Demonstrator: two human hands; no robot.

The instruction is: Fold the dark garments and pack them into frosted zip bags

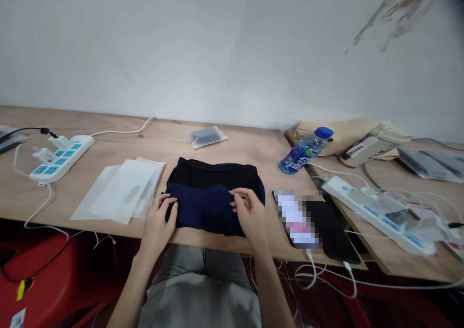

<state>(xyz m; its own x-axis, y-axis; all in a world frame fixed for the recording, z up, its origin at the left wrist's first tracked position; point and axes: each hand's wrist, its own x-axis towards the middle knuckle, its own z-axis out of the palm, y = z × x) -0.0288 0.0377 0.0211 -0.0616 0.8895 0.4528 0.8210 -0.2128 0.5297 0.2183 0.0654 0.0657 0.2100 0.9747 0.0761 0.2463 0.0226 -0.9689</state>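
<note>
A folded navy blue garment (206,209) lies on top of a black garment (213,175) near the front edge of the wooden table (246,149). My left hand (159,219) grips the navy garment's left edge with curled fingers. My right hand (246,212) pinches the fabric at its right side, fingers bent on the cloth.
A stack of clear plastic bags (121,192) lies left of the garments, a white and blue power strip (60,156) farther left. A small bagged item (206,136) sits behind. To the right are two phones (315,221), a water bottle (304,151) and another power strip (377,209) with cables.
</note>
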